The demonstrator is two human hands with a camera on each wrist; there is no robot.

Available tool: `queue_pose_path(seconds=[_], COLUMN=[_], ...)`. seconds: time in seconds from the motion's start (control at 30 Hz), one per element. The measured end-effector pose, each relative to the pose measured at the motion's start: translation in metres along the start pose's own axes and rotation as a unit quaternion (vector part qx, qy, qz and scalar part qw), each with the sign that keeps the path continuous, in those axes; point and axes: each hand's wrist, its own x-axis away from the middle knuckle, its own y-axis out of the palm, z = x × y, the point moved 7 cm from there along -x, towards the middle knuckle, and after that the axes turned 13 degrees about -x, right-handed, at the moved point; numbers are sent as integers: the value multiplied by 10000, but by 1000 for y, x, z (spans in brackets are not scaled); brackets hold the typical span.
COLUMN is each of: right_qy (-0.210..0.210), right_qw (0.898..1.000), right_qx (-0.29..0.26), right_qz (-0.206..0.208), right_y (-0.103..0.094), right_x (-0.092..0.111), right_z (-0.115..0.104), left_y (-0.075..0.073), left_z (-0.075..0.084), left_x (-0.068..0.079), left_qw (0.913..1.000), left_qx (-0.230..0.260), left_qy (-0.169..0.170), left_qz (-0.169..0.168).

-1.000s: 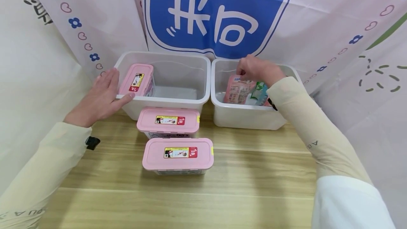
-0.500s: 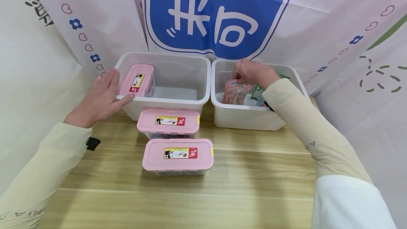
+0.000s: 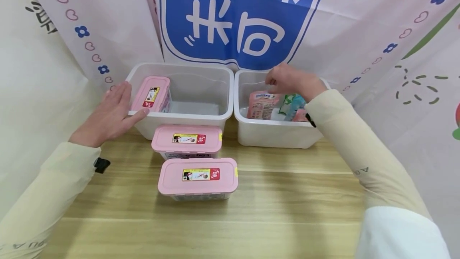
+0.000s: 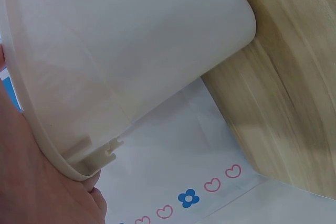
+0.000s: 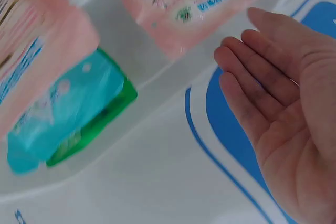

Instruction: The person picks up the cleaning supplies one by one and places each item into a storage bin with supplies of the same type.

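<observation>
My left hand (image 3: 108,113) rests on the left corner of a white plastic bin (image 3: 179,120), fingers straight along the rim; its palm lies on the rim (image 4: 39,135) in the left wrist view. Above a second white bin (image 3: 276,133), my right hand (image 3: 292,81) is raised with nothing in it, its loosely bent fingers (image 5: 239,87) apart from the pouches. Below it a pink refill pouch (image 3: 263,106) stands at that bin's left side. Green and teal pouches (image 5: 71,106) and another pink pouch (image 5: 39,51) lie to the right.
One pink-lidded box (image 3: 151,95) stands inside the left bin. Two more, a rear box (image 3: 187,139) and a front box (image 3: 197,177), stand before it on the wooden table (image 3: 215,235). A printed cloth (image 3: 230,15) hangs close behind the bins.
The right hand shifted the pink pouch left and down in the right bin, then let go and lifted slightly. The left hand stayed on the rim. The head view has shifted a little.
</observation>
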Motion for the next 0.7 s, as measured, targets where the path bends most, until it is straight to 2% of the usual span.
queue_pose_path(seconds=[0.13, 0.37, 0.7], right_qy=[393, 1249, 1373], right_qw=[9992, 9920, 9879], right_qx=[-18, -159, -447], right_qz=[-10, 29, 561], right_y=[-10, -20, -9], right_x=[21, 60, 107], right_z=[6, 32, 73], left_y=[1, 1, 0], left_z=[0, -2, -3], left_x=[-1, -2, -1], left_qw=[10000, 10000, 10000], left_qx=[-1, -67, -78], left_qy=[-25, -7, 14], left_qz=[-20, -15, 9])
